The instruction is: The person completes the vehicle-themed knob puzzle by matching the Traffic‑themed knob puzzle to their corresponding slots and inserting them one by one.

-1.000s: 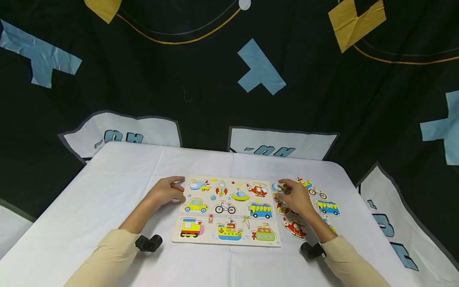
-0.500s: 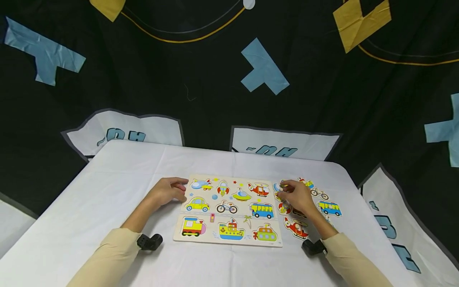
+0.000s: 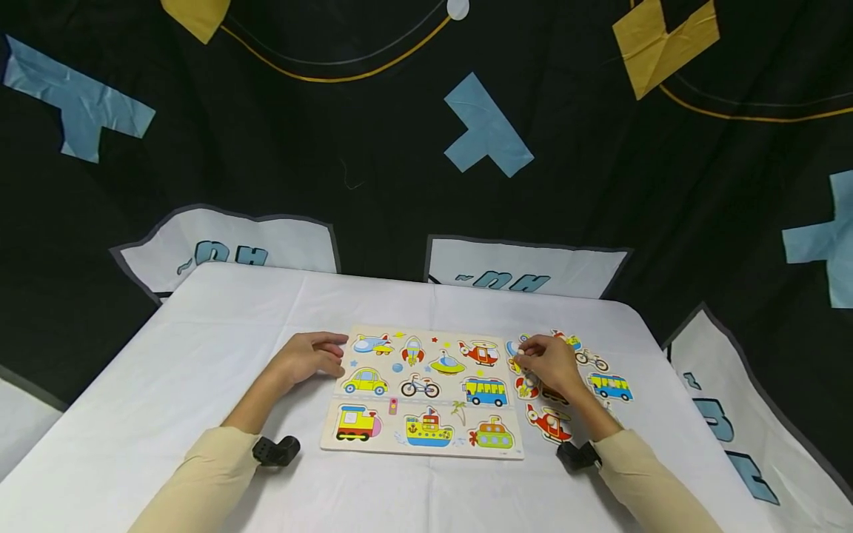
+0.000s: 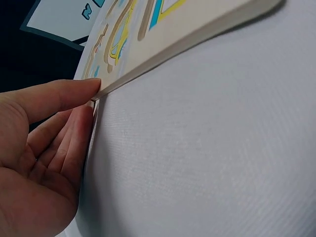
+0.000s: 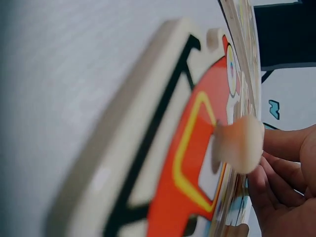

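A wooden puzzle board [image 3: 433, 440] with printed vehicles lies mid-table. My left hand [image 3: 306, 361] is at its left edge; the left wrist view shows the thumb [image 4: 74, 93] touching the board's corner, with the other fingers along the side. Right of the board, my right hand [image 3: 552, 364] pinches the pale knob of a blue-and-yellow puzzle piece [image 3: 512, 349], partly hidden by the fingers. A red helicopter piece [image 3: 549, 423] with a wooden knob [image 5: 244, 143] lies nearer me and fills much of the right wrist view.
More loose pieces surround the right hand: a rocket piece [image 3: 526, 388], a bus piece [image 3: 610, 386], a bicycle piece [image 3: 591, 360] and a red-and-yellow piece [image 3: 565, 340]. A white cloth covers the table [image 3: 373, 492]. Behind hangs a black curtain [image 3: 373, 155].
The right fingers have drawn together around the knob of the blue-and-yellow piece. The left hand stays at the board's edge, and the board has not visibly moved on the table.
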